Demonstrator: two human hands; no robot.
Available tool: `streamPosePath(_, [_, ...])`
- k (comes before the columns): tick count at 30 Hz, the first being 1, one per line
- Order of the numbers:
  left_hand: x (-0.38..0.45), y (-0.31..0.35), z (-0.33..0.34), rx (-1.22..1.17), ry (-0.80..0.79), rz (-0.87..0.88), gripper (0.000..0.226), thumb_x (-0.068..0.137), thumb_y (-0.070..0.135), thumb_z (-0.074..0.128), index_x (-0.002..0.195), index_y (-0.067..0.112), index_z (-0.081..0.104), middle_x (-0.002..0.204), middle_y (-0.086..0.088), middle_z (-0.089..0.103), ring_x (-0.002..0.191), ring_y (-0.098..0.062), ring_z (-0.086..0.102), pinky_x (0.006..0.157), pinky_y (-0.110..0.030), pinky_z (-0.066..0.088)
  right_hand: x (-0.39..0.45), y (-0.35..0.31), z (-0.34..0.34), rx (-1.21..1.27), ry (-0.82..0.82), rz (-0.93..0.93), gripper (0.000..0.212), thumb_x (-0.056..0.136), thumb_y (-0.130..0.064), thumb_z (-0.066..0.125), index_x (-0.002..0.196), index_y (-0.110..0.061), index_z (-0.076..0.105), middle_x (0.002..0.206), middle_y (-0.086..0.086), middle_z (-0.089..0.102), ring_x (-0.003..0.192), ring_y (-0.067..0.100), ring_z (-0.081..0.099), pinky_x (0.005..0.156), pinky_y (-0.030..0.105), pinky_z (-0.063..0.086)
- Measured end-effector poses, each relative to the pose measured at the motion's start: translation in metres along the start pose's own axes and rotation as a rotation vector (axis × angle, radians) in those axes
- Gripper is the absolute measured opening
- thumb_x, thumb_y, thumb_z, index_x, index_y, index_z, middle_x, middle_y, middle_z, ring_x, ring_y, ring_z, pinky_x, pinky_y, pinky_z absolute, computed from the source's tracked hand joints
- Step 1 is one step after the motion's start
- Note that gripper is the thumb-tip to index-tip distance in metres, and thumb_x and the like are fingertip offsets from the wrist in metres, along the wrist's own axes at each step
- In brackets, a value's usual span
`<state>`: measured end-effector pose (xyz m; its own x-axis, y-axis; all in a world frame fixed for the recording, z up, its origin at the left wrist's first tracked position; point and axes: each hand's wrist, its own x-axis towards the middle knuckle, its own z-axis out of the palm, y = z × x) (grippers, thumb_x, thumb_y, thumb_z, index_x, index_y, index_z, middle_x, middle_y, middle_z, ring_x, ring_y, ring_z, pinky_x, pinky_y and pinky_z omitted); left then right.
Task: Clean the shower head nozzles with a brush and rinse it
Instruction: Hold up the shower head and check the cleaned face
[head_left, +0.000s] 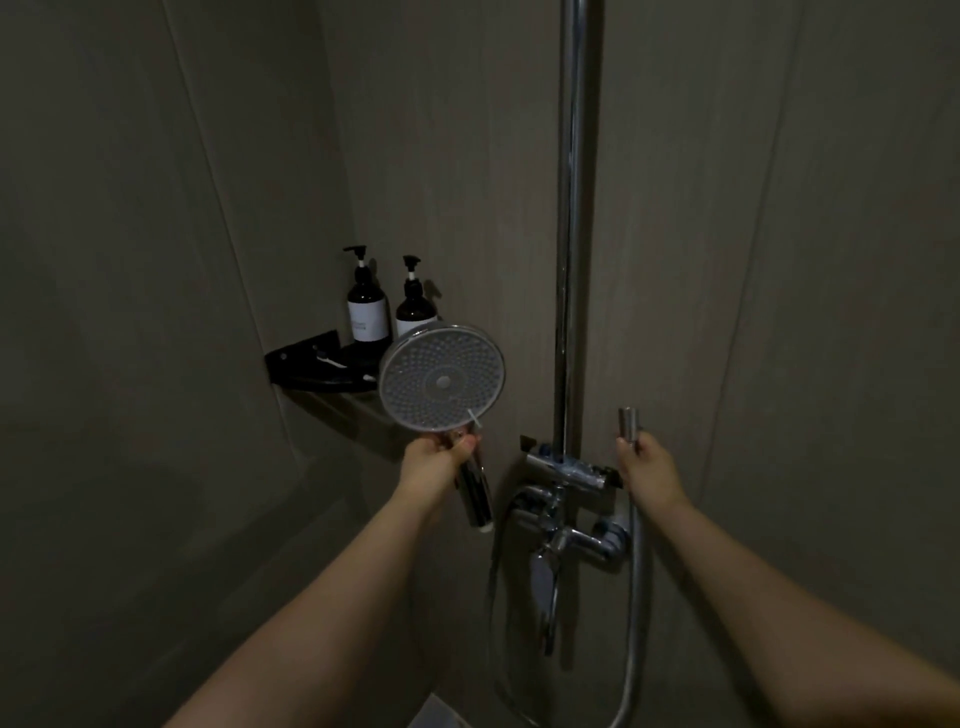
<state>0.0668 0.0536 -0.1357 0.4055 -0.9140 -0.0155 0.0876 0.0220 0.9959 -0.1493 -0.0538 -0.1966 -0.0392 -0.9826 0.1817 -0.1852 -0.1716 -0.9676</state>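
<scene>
A: Where is the shower head (441, 378) at this point?

B: Off its hose. The left hand (434, 460) grips it by the chrome handle, just under the round face, fingers and thumb curled round the neck. The nozzle face tilts toward the person, in front of the corner shelf (311, 364) with its two pump bottles (368, 306).

A: And the other hand?

B: The right hand (647, 465) holds the hose end (628, 423), fingers wrapped below the metal fitting, which points straight up. The hose (635, 597) hangs down from it in a loop beside the mixer tap (566, 535).

A: So what does the next move hinge on?

B: The handle's long axis runs down and slightly right, its open foot toward the tap. The hose fitting stands to the right of it, across the riser pipe (570, 208), well apart. The two ends don't line up; one would need turning to meet the other.

A: A brush?

B: None can be made out for certain; something small lies on the shelf, too dim to identify.
</scene>
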Motion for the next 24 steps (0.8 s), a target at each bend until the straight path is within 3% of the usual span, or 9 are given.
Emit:
streamPosePath(3, [-0.001, 0.014, -0.008, -0.017, 0.033, 0.031, 0.013, 0.089, 0.001, 0.054, 0.082, 0.01, 0.061, 0.082, -0.008, 0.061, 0.09, -0.028, 0.057, 0.086, -0.043, 0.046, -0.015, -0.017, 0.014, 0.005, -0.1, 0.026, 0.022, 0.098, -0.027, 0.04, 0.076, -0.023, 0.043, 0.063, 0.001, 0.043, 0.057, 0.015, 0.04, 0.052, 0.027, 0.034])
streamPosePath(6, [-0.006, 0.033, -0.023, -0.04, 0.071, 0.061, 0.014, 0.09, 0.001, 0.052, 0.083, 0.01, 0.061, 0.088, -0.009, 0.063, 0.089, -0.027, 0.059, 0.092, -0.045, 0.047, -0.028, -0.047, 0.035, 0.073, -0.196, 0.005, 0.027, 0.1, -0.025, 0.035, 0.075, -0.02, 0.044, 0.058, 0.001, 0.039, 0.046, 0.009, 0.039, 0.041, 0.017, 0.034])
streamPosePath(9, [-0.014, 0.054, -0.042, -0.105, 0.097, 0.104, 0.013, 0.091, 0.002, 0.05, 0.084, 0.008, 0.058, 0.081, -0.005, 0.062, 0.076, -0.018, 0.061, 0.077, -0.038, 0.049, -0.044, -0.085, 0.056, 0.163, -0.297, -0.025, 0.032, 0.1, -0.019, 0.034, 0.073, -0.013, 0.05, 0.054, 0.004, 0.034, 0.029, 0.0, 0.033, 0.032, 0.01, 0.025])
streamPosePath(13, [-0.025, 0.081, -0.073, -0.201, 0.202, 0.212, 0.008, 0.093, 0.006, 0.049, 0.088, 0.009, 0.054, 0.08, -0.006, 0.059, 0.073, -0.017, 0.058, 0.082, -0.037, 0.05, -0.072, -0.13, 0.081, 0.158, -0.342, -0.062, 0.036, 0.1, -0.022, 0.037, 0.069, -0.011, 0.054, 0.045, 0.002, 0.033, 0.024, 0.0, 0.025, 0.03, 0.012, 0.02])
streamPosePath(16, [-0.034, 0.102, -0.094, -0.312, 0.274, 0.238, 0.012, 0.095, 0.015, 0.048, 0.083, 0.017, 0.05, 0.078, -0.005, 0.057, 0.069, -0.016, 0.056, 0.071, -0.033, 0.05, -0.097, -0.148, 0.098, 0.155, -0.391, -0.093, 0.036, 0.098, -0.021, 0.041, 0.067, -0.011, 0.056, 0.033, -0.006, 0.033, 0.023, 0.001, 0.025, 0.029, 0.011, 0.02])
streamPosePath(20, [-0.053, 0.125, -0.12, -0.41, 0.294, 0.256, 0.007, 0.096, 0.021, 0.046, 0.091, 0.016, 0.049, 0.079, -0.005, 0.055, 0.07, -0.017, 0.057, 0.069, -0.036, 0.05, -0.132, -0.155, 0.121, 0.116, -0.52, -0.145, 0.027, 0.095, -0.017, 0.048, 0.073, -0.014, 0.061, 0.042, -0.002, 0.036, 0.025, 0.0, 0.031, 0.032, 0.01, 0.025])
streamPosePath(24, [-0.066, 0.14, -0.136, -0.391, 0.404, 0.367, 0.013, 0.097, 0.021, 0.044, 0.103, 0.009, 0.042, 0.073, -0.006, 0.053, 0.064, -0.016, 0.056, 0.066, -0.034, 0.052, -0.157, -0.161, 0.144, 0.119, -0.677, -0.198, 0.026, 0.095, -0.01, 0.047, 0.07, -0.014, 0.055, 0.052, 0.0, 0.041, 0.032, -0.002, 0.036, 0.036, 0.011, 0.029])
